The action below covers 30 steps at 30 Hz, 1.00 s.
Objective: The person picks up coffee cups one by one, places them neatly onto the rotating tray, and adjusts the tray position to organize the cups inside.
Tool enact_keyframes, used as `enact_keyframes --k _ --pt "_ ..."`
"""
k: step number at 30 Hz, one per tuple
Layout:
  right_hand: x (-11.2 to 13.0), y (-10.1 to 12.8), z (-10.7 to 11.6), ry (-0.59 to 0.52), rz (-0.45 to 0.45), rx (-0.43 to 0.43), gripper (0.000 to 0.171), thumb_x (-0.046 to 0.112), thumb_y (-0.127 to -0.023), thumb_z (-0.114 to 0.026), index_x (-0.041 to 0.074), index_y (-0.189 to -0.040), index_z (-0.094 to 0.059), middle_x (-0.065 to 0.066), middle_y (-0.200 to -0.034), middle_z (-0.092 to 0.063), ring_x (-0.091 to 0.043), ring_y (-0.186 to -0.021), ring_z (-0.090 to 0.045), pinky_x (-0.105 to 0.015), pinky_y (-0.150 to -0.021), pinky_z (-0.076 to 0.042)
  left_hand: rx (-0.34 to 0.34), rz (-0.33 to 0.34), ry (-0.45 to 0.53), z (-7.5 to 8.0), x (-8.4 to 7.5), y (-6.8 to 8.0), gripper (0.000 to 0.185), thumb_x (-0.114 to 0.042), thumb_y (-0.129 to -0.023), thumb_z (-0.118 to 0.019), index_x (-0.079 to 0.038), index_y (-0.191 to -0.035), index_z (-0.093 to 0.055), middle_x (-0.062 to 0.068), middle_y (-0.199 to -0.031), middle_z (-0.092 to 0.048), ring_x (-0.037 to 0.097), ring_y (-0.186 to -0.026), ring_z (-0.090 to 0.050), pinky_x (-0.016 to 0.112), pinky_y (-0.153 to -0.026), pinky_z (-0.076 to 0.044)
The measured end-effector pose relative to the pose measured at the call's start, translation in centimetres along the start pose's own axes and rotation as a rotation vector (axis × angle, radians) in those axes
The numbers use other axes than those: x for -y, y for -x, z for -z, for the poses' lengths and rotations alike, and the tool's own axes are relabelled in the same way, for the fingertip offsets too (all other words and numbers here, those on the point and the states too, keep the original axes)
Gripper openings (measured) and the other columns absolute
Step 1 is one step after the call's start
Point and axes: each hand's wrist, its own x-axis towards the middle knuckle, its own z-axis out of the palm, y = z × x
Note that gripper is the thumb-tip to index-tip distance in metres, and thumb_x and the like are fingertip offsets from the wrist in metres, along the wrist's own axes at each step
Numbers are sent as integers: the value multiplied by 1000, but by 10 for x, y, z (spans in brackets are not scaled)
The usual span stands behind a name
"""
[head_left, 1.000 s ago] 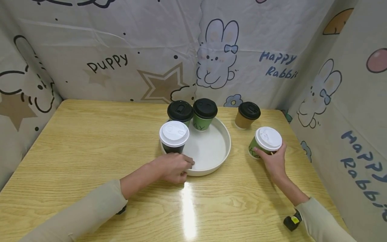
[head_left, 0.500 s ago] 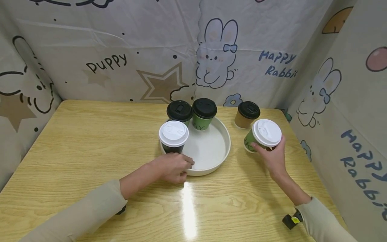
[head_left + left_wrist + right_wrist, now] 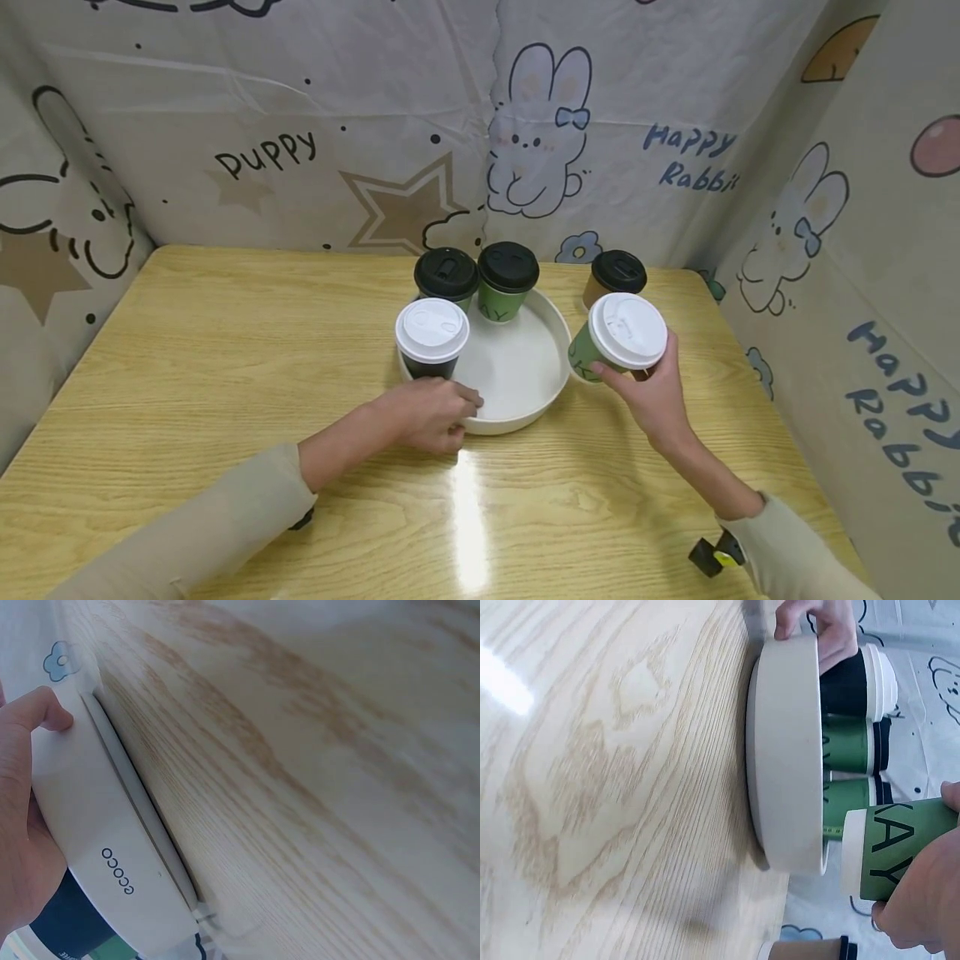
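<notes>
- The person's right hand (image 3: 651, 392) reaches forward from a beige sleeve (image 3: 795, 550), forearm angled up and to the left, wrist slightly bent back.
- Its fingers and thumb are curled round a green paper cup (image 3: 592, 354) with a white lid (image 3: 627, 330); the thumb lies on the side of the cup nearer the person.
- The cup is lifted off the wooden table (image 3: 225, 350) and tilted, its lid facing up and toward the person. In the right wrist view its base hangs just beside the outer rim of the tray, at about rim height.
- The left hand (image 3: 431, 414) lies low on the table to the left of the right hand, forearm stretched forward and to the right, sleeve (image 3: 187, 533) resting on the wood.
- Its fingers curl round the near rim of a round white tray (image 3: 517, 375); in the left wrist view the thumb presses on the tray's outer wall.
- Just beyond the left hand, a dark cup with a white lid (image 3: 431, 337) stands upright in the tray.
- Farther back in the tray stand two upright cups with black lids, one dark (image 3: 446, 277), one green (image 3: 507, 283).
- Beyond the right hand, a brown cup with a black lid (image 3: 613, 275) stands on the table outside the tray, partly hidden by the held cup.
</notes>
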Motion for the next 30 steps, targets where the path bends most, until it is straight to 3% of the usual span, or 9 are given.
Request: enact_keyframes --k 15,21,30 --pt "9 6 -31 26 -15 180 91 -8 -80 -77 4 -151 -20 -9 -145 -38 -22 -132 -41 -41 -112 -35 -2 0 1 0 0 0 9 -11 -77 -62 -14 -69 -58 8 -118 -69 18 -93 -70 30 -71 -58" --pt "6 5 -41 3 -30 206 93 -9 -77 -78 3 -151 -22 -13 -146 -38 -25 -133 -41 -45 -113 -33 -22 -14 -2 0 0 1 10 -11 -76 -63 -13 -68 -57 7 -116 -69 17 -87 -70 30 -67 -57" --pt "3 5 -51 57 -49 267 91 -1 -78 -82 4 -150 -26 -13 -146 -40 -27 -134 -41 -45 -113 -31 -31 -15 -7 0 0 1 8 -13 -77 -64 -13 -70 -60 6 -115 -70 17 -86 -71 31 -67 -58"
